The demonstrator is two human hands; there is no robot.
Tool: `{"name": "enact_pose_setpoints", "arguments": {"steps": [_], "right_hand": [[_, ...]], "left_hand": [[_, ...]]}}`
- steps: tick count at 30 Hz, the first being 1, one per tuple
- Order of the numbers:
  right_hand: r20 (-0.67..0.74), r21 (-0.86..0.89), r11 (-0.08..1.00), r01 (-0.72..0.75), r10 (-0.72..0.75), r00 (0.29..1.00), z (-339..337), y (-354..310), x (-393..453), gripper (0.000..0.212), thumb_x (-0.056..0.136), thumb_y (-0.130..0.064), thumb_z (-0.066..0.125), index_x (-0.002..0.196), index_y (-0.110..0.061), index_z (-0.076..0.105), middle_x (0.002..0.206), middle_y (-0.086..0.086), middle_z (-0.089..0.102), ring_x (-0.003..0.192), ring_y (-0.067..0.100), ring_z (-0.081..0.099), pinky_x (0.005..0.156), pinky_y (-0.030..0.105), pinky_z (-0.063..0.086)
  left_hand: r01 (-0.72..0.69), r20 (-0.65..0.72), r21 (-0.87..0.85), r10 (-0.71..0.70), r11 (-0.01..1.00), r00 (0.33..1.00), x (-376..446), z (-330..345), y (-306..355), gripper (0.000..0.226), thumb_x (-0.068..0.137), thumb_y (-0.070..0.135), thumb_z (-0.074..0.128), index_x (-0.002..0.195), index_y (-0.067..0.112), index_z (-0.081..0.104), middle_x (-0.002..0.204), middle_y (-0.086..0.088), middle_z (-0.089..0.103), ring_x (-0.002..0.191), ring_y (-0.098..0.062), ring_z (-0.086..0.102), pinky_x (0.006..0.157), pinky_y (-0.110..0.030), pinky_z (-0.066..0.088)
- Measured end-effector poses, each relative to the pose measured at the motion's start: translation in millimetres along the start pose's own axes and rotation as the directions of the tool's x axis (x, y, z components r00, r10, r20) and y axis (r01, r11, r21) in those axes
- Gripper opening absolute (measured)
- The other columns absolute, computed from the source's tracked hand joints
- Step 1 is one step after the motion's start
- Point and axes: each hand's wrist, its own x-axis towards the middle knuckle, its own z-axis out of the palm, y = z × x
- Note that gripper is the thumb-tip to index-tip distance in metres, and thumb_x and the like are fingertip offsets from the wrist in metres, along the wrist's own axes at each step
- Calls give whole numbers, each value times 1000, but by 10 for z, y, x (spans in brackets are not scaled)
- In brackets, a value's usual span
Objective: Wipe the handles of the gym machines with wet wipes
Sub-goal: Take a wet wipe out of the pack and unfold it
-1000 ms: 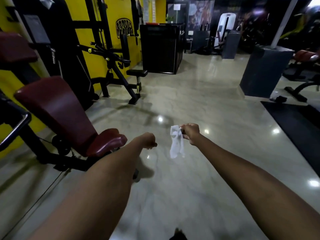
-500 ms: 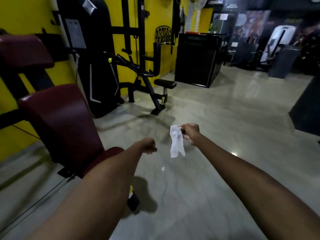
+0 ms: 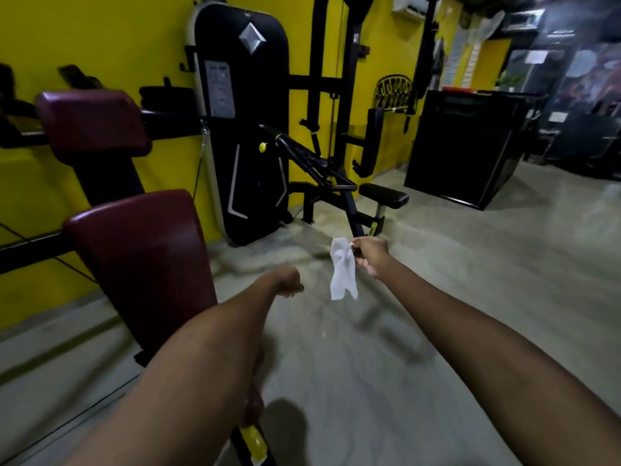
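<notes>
Wipe (image 3: 342,269) hangs from R hand (image 3: 371,253); L hand (image 3: 285,280) left of it; bench (image 3: 141,264) further left.

a gym: weight machines (image 3: 248,129), padded bench (image 3: 144,257).

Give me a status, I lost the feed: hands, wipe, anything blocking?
Right hand pinches wet wipe, hanging loose. Left hand fisted, empty. No handle touched yet. Maroon bench close on left; floor ahead open.

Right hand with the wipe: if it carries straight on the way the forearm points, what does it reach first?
Probably the black machine's angled frame just beyond the right hand and its dangling wet wipe, below the small black seat. Nothing shows between them, but depth is unclear in this one blurred view.
</notes>
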Motion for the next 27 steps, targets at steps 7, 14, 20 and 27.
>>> {"name": "enact_pose_setpoints", "arguments": {"steps": [7,14,20,27], "right_hand": [[116,-23,1000,-17,19,993,518,-240,639,19,85,6,52,71,-6,57,69,9,57,60,17,55,50,26,49],[261,-56,998,-20,34,965,947,-386,1010,18,85,3,55,71,-7,59,67,8,56,58,17,55,50,27,47],[363,-93,996,10,25,931,1258,-565,1238,22,85,5,54,72,-11,63,71,6,58,63,15,55,51,26,45],[471,-127,991,48,17,882,1417,-721,1380,19,87,3,52,77,-9,64,71,6,56,63,15,52,56,28,44]], "left_hand": [[86,-97,-57,-91,995,991,416,-467,-296,26,91,12,54,91,-11,67,88,-21,70,57,-17,56,61,-24,45],[171,-123,-86,-181,981,976,496,-682,-513,25,93,9,51,95,-11,65,87,-20,65,59,-15,54,61,-25,45],[278,-168,-122,-296,953,940,562,-890,-583,26,94,9,48,82,-4,66,81,-15,62,52,-9,51,47,-13,39],[305,-234,-165,-338,938,912,650,-985,-546,30,93,12,55,64,10,59,73,-11,63,56,-13,53,58,-22,42]]}}
